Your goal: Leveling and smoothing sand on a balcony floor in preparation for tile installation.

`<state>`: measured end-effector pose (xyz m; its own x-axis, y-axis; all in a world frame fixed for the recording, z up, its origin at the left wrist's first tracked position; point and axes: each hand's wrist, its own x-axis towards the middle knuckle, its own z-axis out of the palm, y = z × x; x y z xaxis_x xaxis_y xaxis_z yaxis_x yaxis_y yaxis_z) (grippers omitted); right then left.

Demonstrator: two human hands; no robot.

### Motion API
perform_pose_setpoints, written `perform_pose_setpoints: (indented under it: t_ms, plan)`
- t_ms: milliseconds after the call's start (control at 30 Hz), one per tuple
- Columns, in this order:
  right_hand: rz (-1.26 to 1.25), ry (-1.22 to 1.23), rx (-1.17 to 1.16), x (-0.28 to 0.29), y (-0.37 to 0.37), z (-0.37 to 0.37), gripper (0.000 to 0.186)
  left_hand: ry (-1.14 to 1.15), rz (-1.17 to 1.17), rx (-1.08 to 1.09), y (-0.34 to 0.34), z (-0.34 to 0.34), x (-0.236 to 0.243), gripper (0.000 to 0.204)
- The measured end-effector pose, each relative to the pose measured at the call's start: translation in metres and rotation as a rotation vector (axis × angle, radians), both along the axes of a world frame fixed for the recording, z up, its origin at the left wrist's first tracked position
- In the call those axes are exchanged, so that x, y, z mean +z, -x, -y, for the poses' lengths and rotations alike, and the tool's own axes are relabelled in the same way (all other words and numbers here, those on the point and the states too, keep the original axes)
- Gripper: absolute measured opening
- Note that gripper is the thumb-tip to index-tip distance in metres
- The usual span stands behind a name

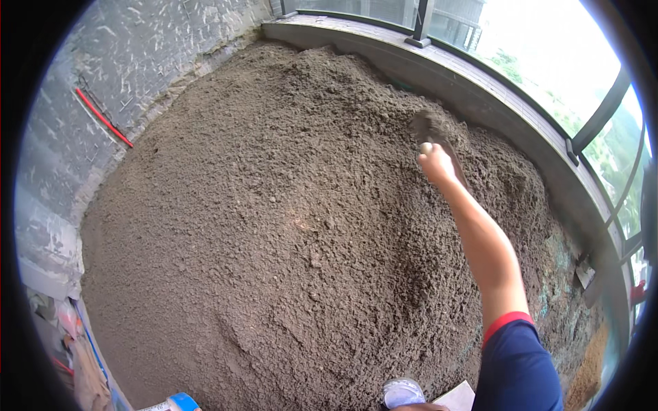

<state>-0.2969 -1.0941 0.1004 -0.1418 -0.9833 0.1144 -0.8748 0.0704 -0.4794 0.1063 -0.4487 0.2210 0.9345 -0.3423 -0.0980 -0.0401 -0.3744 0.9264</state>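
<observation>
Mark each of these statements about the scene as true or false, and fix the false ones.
1. The right hand is stretched out over a big heap of grey-brown sandy mix. True.
2. The right hand's grip is closed on a small trowel whose blade is caked with the mix. True.
3. The left hand holds a bucket over the heap. False: the left hand is not in view, and no bucket shows.
4. A red pipe runs along the grey wall on the left. True.
5. The arm has a long white sleeve. False: the forearm is bare, with a short dark-blue sleeve edged in red.
</observation>
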Motion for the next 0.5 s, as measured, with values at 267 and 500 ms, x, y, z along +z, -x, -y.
perform_pose_setpoints:
  t_ms: [267, 500]
  plan:
    - [-0.195, -0.158, 0.494, -0.057, -0.117, -0.015, 0.025, -0.043, 0.042, 0.014, -0.004, -0.018, 0.005, 0.081]
    - [-0.279, -0.138, 1.099, -0.006, -0.149, -0.082, 0.024, -0.045, 0.166, 0.039, 0.001, -0.002, 0.003, 0.075]
